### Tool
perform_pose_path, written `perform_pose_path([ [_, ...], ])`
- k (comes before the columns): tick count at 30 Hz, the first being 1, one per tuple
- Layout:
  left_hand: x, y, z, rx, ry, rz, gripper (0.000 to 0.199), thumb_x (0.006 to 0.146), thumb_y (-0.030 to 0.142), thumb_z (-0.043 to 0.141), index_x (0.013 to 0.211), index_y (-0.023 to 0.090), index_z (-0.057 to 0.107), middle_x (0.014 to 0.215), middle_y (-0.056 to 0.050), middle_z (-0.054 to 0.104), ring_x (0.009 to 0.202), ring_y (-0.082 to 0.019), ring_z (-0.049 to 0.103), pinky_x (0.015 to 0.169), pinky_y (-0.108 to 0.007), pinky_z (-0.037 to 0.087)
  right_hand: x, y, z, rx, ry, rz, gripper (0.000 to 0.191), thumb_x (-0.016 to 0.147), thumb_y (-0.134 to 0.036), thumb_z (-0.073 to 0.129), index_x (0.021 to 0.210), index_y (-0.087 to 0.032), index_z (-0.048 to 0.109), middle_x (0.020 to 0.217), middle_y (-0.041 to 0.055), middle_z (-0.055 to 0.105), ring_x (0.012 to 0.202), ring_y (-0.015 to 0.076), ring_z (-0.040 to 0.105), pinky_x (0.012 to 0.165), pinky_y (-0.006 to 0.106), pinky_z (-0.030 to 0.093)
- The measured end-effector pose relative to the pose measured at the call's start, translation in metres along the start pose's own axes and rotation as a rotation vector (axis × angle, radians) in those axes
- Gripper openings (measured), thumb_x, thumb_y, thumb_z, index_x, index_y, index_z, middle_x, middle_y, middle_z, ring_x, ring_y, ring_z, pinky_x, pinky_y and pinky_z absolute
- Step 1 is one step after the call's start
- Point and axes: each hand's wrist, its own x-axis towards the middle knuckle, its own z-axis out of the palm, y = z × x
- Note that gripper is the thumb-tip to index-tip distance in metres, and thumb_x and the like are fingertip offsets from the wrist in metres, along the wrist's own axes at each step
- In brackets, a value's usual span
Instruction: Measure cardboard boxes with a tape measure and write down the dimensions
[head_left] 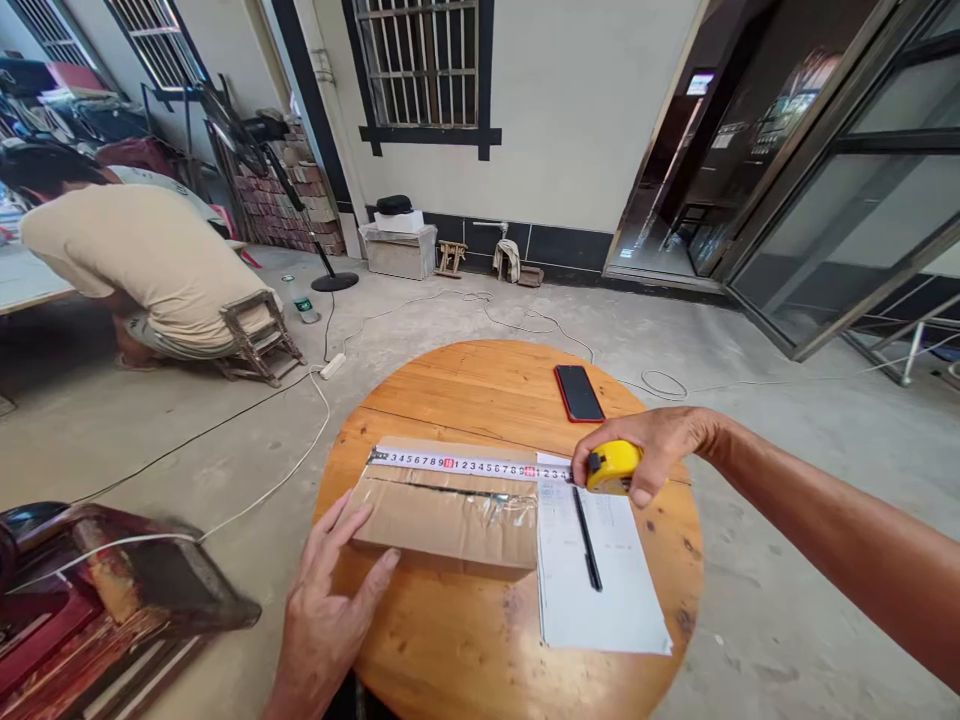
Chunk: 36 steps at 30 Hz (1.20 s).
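Note:
My right hand grips a yellow tape measure by its case. The white blade runs out to the left across the top of a brown cardboard box, its end hook at the box's upper left corner. My left hand is at the box's left end, with fingers and thumb spread and the fingertips against or close to its corner. To the right of the box, printed paper sheets lie with a black pen on them, below the tape measure.
The round wooden table also bears a phone in a red case. A wooden chair stands at lower left. A person bends over by a small stool; cables cross the floor.

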Motion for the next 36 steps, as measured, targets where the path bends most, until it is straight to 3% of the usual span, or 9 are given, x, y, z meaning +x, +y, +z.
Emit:
perform_pose_path([
  [7,0.0,0.0,-0.001,0.011,0.024,0.038,0.046,0.086,0.05,0.061,0.125,0.024,0.058,0.14,-0.01,0.053,0.126,-0.03,0.054,0.11,-0.05,0.039,-0.001,0.0,0.003,0.108,-0.022,0.009,0.058,0.061,-0.028,0.08,0.116,-0.016,0.068,0.112,0.0037,0.065,0.095,0.0203,0.058,0.081,0.026,0.047],
  [15,0.0,-0.002,0.003,-0.003,0.037,0.046,0.046,0.086,0.048,0.062,0.126,0.025,0.058,0.14,-0.01,0.054,0.126,-0.029,0.055,0.109,-0.048,0.042,-0.002,0.001,0.006,0.092,-0.003,0.019,0.059,0.06,-0.028,0.081,0.117,-0.017,0.068,0.107,0.0028,0.065,0.089,0.0188,0.058,0.072,0.024,0.047],
  [20,-0.002,-0.004,0.003,-0.023,0.047,0.047,0.047,0.086,0.048,0.063,0.126,0.026,0.058,0.14,-0.009,0.054,0.127,-0.029,0.054,0.11,-0.049,0.04,-0.005,-0.004,0.007,0.055,0.027,0.022,0.058,0.061,-0.029,0.081,0.116,-0.017,0.069,0.104,0.0023,0.066,0.091,0.0192,0.058,0.076,0.024,0.048],
  [25,-0.001,0.004,0.006,-0.016,0.079,0.006,0.046,0.086,0.049,0.062,0.125,0.025,0.059,0.137,-0.01,0.055,0.125,-0.029,0.055,0.107,-0.048,0.044,-0.01,-0.011,0.016,0.081,0.089,0.02,0.059,0.059,-0.03,0.082,0.116,-0.019,0.068,0.105,0.0028,0.065,0.083,0.0177,0.059,0.067,0.024,0.049],
  [30,0.0,0.02,0.013,0.013,0.181,-0.018,0.038,0.088,0.044,0.06,0.119,0.022,0.062,0.131,-0.011,0.055,0.121,-0.029,0.057,0.101,-0.046,0.048,-0.021,-0.02,0.056,0.115,0.34,-0.008,0.059,0.061,-0.037,0.081,0.116,-0.022,0.068,0.108,0.0044,0.066,0.091,0.0225,0.061,0.074,0.027,0.051],
  [36,-0.002,0.024,0.022,-0.028,0.213,0.002,0.032,0.091,0.032,0.058,0.121,0.022,0.059,0.127,-0.011,0.052,0.118,-0.025,0.057,0.099,-0.043,0.051,-0.022,-0.006,0.151,0.318,0.529,0.092,0.063,0.062,-0.056,0.073,0.117,-0.026,0.068,0.086,0.006,0.07,0.075,0.0266,0.064,0.059,0.03,0.052],
])
